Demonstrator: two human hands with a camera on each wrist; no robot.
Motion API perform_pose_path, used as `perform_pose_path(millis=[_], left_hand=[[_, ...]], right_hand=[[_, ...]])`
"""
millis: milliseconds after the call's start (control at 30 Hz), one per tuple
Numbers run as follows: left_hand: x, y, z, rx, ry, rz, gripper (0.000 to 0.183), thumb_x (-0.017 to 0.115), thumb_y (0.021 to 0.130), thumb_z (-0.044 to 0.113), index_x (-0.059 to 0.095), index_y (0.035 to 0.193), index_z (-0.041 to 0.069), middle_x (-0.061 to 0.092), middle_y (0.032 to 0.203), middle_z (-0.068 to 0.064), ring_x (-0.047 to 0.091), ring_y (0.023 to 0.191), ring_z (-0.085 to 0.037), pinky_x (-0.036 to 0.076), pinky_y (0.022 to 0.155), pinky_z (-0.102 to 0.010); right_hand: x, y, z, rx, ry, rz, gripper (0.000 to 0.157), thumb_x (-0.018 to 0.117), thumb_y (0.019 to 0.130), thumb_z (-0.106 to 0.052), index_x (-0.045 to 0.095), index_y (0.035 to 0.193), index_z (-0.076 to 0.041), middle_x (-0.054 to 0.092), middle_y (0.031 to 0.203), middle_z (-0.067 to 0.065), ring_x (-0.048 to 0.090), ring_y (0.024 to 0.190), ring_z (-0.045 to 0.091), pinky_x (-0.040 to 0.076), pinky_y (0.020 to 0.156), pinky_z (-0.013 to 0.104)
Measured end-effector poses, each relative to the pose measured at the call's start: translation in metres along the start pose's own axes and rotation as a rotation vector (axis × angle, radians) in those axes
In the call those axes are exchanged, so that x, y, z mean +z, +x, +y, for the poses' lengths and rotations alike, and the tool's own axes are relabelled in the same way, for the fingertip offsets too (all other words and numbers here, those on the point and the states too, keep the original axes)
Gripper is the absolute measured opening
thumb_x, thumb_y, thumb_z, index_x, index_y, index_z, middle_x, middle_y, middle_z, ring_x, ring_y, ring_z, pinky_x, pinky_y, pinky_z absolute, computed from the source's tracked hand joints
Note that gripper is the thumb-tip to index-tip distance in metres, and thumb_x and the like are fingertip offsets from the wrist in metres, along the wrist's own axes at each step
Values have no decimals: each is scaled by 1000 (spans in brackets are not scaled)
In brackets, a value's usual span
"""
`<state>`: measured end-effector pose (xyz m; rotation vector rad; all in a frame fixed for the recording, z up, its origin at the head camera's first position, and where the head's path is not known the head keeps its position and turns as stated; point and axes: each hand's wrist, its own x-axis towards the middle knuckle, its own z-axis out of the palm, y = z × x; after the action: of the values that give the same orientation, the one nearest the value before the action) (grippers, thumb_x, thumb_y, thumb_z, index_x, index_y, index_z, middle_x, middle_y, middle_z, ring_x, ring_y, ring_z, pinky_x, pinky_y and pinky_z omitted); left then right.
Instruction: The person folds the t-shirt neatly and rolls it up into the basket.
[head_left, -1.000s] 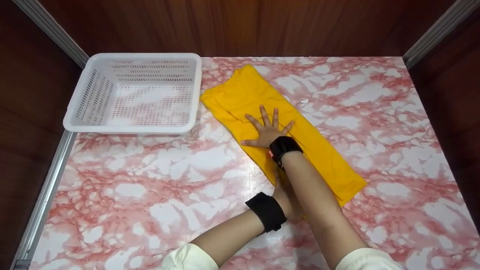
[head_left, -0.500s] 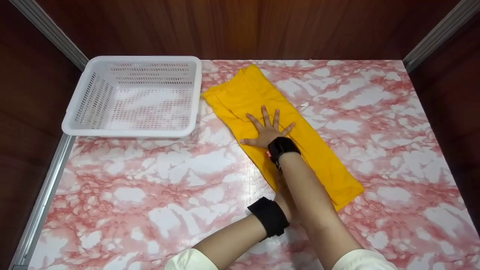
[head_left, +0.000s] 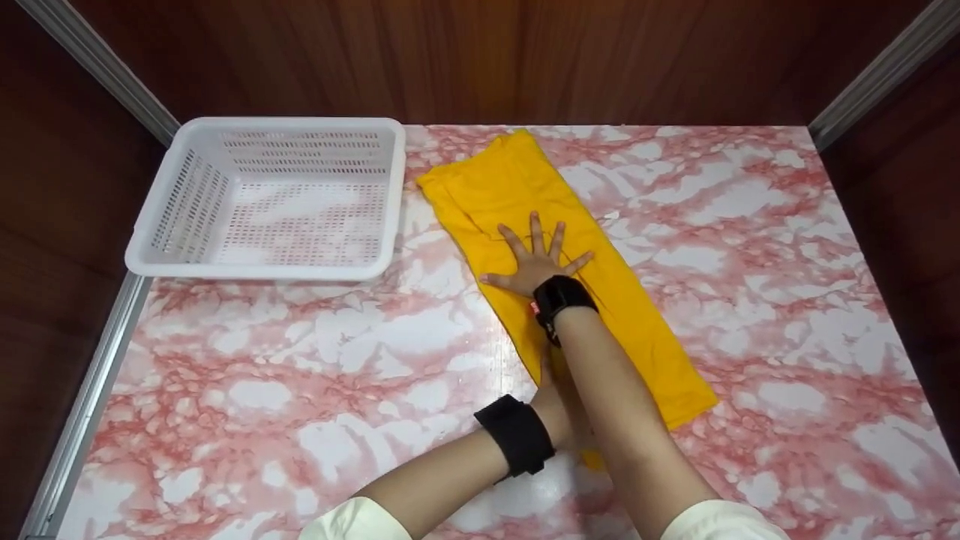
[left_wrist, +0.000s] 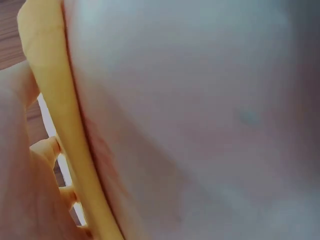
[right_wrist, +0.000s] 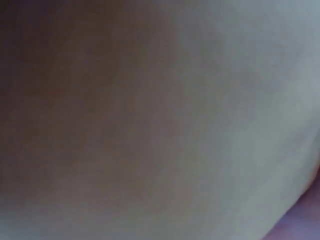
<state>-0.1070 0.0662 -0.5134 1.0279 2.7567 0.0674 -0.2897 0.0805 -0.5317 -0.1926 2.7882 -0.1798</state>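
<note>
A folded yellow cloth (head_left: pixel 637 315) lies slantwise on the table. My right hand (head_left: pixel 536 266) rests palm down on its middle with the fingers spread wide. Under the right forearm, my left hand (head_left: pixel 559 409) reaches to the cloth's near left edge, its thumb pointing away from me; the forearm hides its fingers in the head view. In the left wrist view, the spread fingers (left_wrist: pixel 47 147) of that hand touch the yellow cloth (left_wrist: pixel 60 100). A small bit of yellow shows just below the left hand. The right wrist view is a dark, close blur.
A white perforated plastic basket (head_left: pixel 266 270) stands at the back left with nothing in it. The table (head_left: pixel 315 390) has a red and white marbled top. Dark wood panels (head_left: pixel 487 60) and metal rails (head_left: pixel 90 390) border it.
The cloth has turned slightly: its far end shifts right and its near end left. The right hand stays spread on it. The left wrist moves slightly left, and the head view tilts a little.
</note>
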Motion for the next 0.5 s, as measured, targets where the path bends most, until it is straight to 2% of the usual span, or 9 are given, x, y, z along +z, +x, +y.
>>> perform_pose_path(millis=[133, 300, 500], left_hand=[[0, -1, -5, 22, 0, -21, 66, 33, 79, 67, 34, 133, 29, 38, 132, 4, 24, 126, -22, 6, 90, -72], [-1, -5, -12, 36, -16, -48, 75, 28, 74, 76, 33, 134, 32, 42, 132, 8, 27, 126, -19, -2, 89, -73], [-2, -11, -17, 28, 13, -81, 82, 20, 70, 81, 17, 140, 38, 21, 145, 14, 16, 133, -17, -3, 92, -71]], right_hand=[[-2, 2, 0, 16, 6, -3, 94, 19, 42, -95, -18, 122, -63, -42, 136, -7, -43, 117, 34, -24, 65, 72], [-3, 6, -2, 23, 25, -8, 94, 19, 43, -96, -18, 123, -63, -44, 135, -8, -43, 117, 35, -24, 64, 73], [-4, 8, -2, 25, 47, -17, 95, 20, 43, -95, -18, 123, -62, -45, 133, -8, -44, 115, 35, -24, 63, 73]])
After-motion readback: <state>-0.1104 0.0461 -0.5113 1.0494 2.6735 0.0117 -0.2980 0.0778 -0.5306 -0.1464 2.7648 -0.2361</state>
